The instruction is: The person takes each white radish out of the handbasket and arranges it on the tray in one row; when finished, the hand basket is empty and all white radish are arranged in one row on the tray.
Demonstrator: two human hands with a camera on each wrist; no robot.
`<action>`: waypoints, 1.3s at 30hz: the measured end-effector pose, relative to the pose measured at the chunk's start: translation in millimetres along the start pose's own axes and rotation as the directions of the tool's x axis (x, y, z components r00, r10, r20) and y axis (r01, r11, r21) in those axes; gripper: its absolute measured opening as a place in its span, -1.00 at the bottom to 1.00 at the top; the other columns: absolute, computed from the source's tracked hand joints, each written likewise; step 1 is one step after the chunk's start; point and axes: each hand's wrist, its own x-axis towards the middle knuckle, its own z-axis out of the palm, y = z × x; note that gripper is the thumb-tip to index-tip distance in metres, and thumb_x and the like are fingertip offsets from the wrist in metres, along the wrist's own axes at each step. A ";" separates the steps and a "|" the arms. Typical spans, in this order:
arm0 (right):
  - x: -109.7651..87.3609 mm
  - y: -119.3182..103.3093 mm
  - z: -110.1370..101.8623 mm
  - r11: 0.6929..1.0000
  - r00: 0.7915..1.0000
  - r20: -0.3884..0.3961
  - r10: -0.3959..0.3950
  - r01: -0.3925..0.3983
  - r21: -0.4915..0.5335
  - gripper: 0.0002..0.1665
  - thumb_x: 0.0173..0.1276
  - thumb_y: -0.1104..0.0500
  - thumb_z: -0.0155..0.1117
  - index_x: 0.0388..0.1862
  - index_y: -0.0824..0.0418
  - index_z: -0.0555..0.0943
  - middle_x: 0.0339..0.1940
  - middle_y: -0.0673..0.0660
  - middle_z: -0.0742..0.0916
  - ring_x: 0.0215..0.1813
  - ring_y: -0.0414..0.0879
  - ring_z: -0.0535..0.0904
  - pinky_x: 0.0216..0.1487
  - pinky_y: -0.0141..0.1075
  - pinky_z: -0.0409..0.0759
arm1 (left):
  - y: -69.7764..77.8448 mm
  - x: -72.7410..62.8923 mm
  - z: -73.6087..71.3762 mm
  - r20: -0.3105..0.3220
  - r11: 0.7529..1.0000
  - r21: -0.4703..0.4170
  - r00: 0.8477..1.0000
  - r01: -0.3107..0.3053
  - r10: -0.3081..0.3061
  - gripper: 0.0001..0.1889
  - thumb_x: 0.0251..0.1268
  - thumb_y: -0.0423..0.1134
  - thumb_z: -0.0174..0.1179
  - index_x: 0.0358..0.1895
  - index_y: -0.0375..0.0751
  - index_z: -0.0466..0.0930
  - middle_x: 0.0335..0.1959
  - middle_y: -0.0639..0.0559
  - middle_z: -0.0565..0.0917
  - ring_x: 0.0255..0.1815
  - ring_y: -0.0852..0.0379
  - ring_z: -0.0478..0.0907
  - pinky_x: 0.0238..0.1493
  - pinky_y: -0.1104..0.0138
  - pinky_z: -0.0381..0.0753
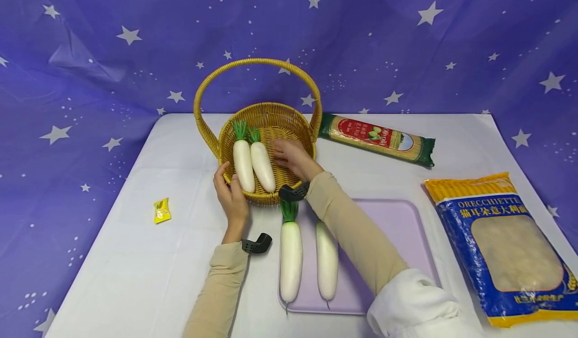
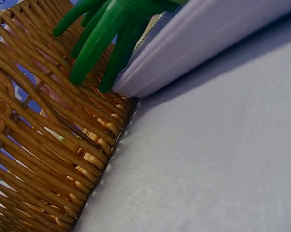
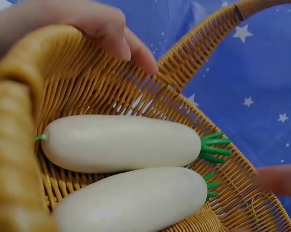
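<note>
A wicker basket (image 1: 266,196) with a tall handle stands at the table's far side. Two white radishes (image 1: 244,165) with green tops lie side by side in its left half. My left hand (image 1: 232,197) grips the basket's front left rim; in the right wrist view its fingers (image 3: 121,41) curl over the edge. Inside the basket, my right hand (image 1: 295,158) hovers beside the right-hand radish (image 1: 263,167), fingers loosely bent and holding nothing. A fingertip (image 3: 281,181) of it shows near the leaves in the right wrist view.
A lilac tray (image 1: 388,227) in front of the basket carries two more white radishes (image 1: 291,258), one partly under my right forearm. Behind it lies a spaghetti pack (image 1: 375,138). An orecchiette bag (image 1: 510,247) is at the right, a small yellow packet (image 1: 162,210) at the left.
</note>
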 end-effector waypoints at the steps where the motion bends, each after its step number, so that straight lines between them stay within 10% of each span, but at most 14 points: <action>1: 0.6 0.5 0.5 0.997 0.998 0.000 0.055 -0.055 -0.051 -0.43 0.30 0.08 0.10 0.28 0.17 0.33 0.34 0.18 0.33 0.33 0.02 0.30 0.24 -0.13 0.35 | 0.0 0.0 0.1 0.003 1.000 0.002 1.000 0.002 -0.002 -0.60 0.22 -0.45 -0.20 0.14 -0.45 0.29 0.13 -0.37 0.33 0.29 -0.18 0.19 0.31 0.02 0.05; 7: -0.5 2.8 3.2 0.956 0.982 0.024 0.188 -0.178 -0.233 -0.15 0.16 0.03 0.27 0.40 0.03 0.12 0.36 0.13 0.29 0.27 0.01 0.36 0.05 -0.05 0.49 | -0.5 0.2 0.2 0.006 1.000 0.012 1.000 0.001 -0.001 -0.60 0.21 -0.44 -0.20 0.13 -0.45 0.29 0.13 -0.36 0.33 0.30 -0.18 0.18 0.32 0.02 0.03; 11: -1.8 5.7 6.0 0.932 0.983 0.101 0.156 -0.112 -0.344 0.05 0.15 0.07 0.29 0.46 -0.02 -0.14 0.43 0.11 0.17 0.31 0.08 0.32 -0.01 -0.04 0.52 | -1.0 0.4 -0.2 0.005 1.000 0.016 1.000 0.004 -0.004 -0.60 0.21 -0.45 -0.20 0.14 -0.45 0.29 0.14 -0.36 0.32 0.30 -0.18 0.17 0.32 0.02 0.03; 21: 0.4 11.2 12.4 0.881 0.983 0.171 0.073 0.017 -0.472 0.08 0.08 0.29 0.33 0.44 -0.11 -0.08 0.19 0.27 0.43 0.02 0.05 0.56 -0.19 -0.20 0.60 | 0.6 1.5 -1.3 0.000 1.000 0.013 1.000 0.001 -0.001 -0.60 0.21 -0.45 -0.21 0.13 -0.46 0.28 0.14 -0.35 0.33 0.31 -0.17 0.16 0.33 0.02 0.02; 39: -8.5 6.0 1.5 0.981 0.907 0.421 0.026 0.057 -0.183 -0.30 0.31 0.30 0.05 0.37 -0.15 0.17 0.28 0.21 0.35 0.05 0.08 0.52 -0.02 -0.08 0.51 | 2.2 -0.8 0.4 0.007 1.000 0.010 1.000 0.014 -0.014 -0.61 0.22 -0.45 -0.21 0.13 -0.46 0.28 0.14 -0.36 0.32 0.29 -0.17 0.18 0.30 0.02 0.08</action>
